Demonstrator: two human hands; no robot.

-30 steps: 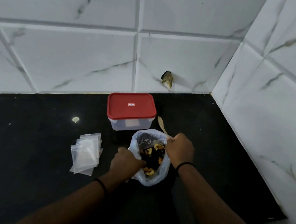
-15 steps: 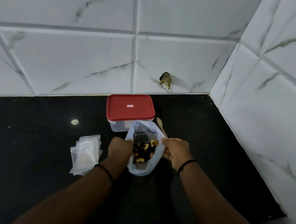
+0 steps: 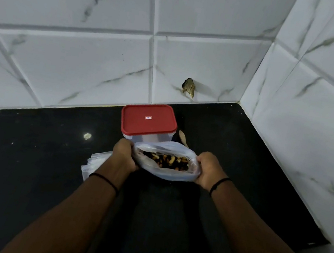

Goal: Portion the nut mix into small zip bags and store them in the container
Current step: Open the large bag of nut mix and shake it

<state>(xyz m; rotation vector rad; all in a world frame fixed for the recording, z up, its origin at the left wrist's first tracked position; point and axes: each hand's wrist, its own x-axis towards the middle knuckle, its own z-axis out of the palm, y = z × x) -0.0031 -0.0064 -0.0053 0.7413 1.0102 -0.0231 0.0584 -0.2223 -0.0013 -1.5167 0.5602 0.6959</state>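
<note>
A clear plastic bag of nut mix [image 3: 166, 170] sits on the black counter, its mouth pulled wide so cashews and dark pieces show inside. My left hand [image 3: 124, 154] grips the bag's left rim and my right hand [image 3: 208, 170] grips its right rim. Just behind the bag stands the clear container with a red lid [image 3: 148, 120], lid on. A stack of small empty zip bags [image 3: 95, 162] lies to the left, partly hidden by my left forearm.
A wooden spoon [image 3: 182, 138] lies right of the container, its lower part hidden by the bag. White marble-look tiled walls meet in a corner at back right. A chipped hole [image 3: 188, 86] marks the back wall. The black counter [image 3: 26, 159] stretches left.
My hands have spread apart, pulling the bag's mouth wide open sideways. The bag looks flatter and wider than before, and my left forearm now covers more of the zip bags.
</note>
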